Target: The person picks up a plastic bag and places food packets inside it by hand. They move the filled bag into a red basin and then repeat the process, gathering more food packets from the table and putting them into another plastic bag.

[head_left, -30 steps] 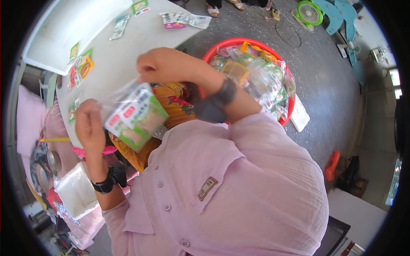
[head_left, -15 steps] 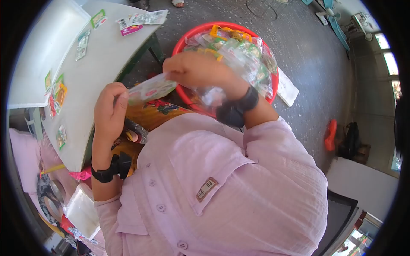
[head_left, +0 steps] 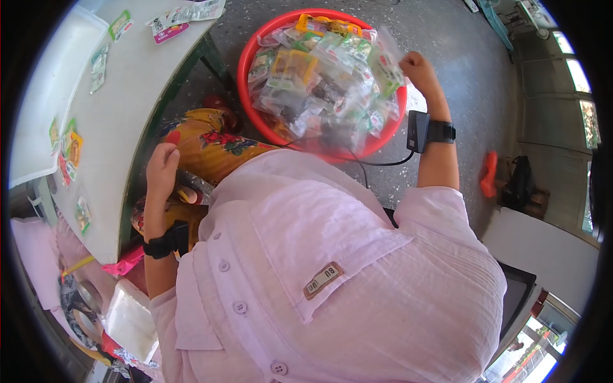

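Over the right rim of the red basin (head_left: 243, 83), my right hand (head_left: 419, 69) pinches the edge of a clear and green packet (head_left: 388, 67), which is blurred by motion. The basin is heaped with clear, green and orange packets (head_left: 332, 80). My left hand (head_left: 164, 167) is by the table's edge, above the patterned trousers, with its fingers closed. A small red bit (head_left: 173, 136) shows at its fingertips, too small to name.
On the left stands a pale table (head_left: 137, 83) with several loose packets and a white tray (head_left: 48, 112). A white foam box (head_left: 131, 319) is at the lower left. A cable runs from my right wrist. Beyond the basin, a red object (head_left: 490, 173) lies on the floor.
My hands have moved apart. My right hand has gone right with a packet, from between the hands to the basin's right side. My left hand has let go of that packet and moved slightly down.
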The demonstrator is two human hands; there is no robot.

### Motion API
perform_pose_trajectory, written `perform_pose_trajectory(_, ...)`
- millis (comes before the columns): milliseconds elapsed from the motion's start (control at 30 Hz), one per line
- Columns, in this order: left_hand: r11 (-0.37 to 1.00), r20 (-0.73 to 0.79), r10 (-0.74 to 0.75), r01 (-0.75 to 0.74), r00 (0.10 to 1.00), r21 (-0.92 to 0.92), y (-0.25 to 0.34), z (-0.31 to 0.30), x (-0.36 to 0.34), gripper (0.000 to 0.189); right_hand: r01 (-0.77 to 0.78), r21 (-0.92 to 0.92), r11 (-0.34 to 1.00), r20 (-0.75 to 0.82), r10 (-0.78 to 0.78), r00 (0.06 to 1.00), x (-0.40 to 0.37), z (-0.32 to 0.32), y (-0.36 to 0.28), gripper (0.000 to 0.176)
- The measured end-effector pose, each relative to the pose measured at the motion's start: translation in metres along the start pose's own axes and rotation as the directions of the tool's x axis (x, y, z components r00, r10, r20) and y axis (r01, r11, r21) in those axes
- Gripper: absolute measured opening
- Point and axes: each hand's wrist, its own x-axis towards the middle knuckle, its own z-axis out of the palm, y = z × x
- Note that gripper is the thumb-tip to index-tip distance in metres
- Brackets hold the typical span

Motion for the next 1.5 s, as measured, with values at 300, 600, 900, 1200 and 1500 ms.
perform_pose_trajectory(300, 0.995, -0.069, -0.099, 0.097, 0.993, -0.032, -0.032, -0.002, -0.026, 0.013, -0.218, -0.285, 0.933, -0.2, 0.165, 0.966, -0.045, 0.152, 0.125, 0.022)
perform_pose_trajectory(600, 0.991, -0.057, -0.098, 0.092, 0.994, -0.097, -0.066, 0.007, -0.049, 0.015, 0.047, -0.267, 0.963, 0.309, 0.04, 0.95, -0.08, 0.207, 0.101, 0.018)
perform_pose_trajectory(900, 0.99, -0.271, -0.108, 0.08, 0.957, -0.114, -0.042, -0.037, -0.067, 0.012, 0.209, -0.249, 0.946, 0.8, 0.08, 0.594, -0.001, 0.153, 0.021, 0.033)
perform_pose_trajectory(1200, 0.963, -0.871, -0.131, 0.27, 0.473, 0.002, -0.097, -0.127, -0.176, 0.014, 0.516, 0.576, 0.634, 0.426, -0.772, 0.472, -0.002, 0.174, -0.315, 0.015)
perform_pose_trajectory(1500, 0.422, -0.797, -0.589, 0.892, 0.133, -0.164, -0.224, -0.15, -0.393, 0.03, 0.53, 0.713, 0.46, 0.414, -0.885, 0.211, -0.075, 0.259, -0.411, 0.014)
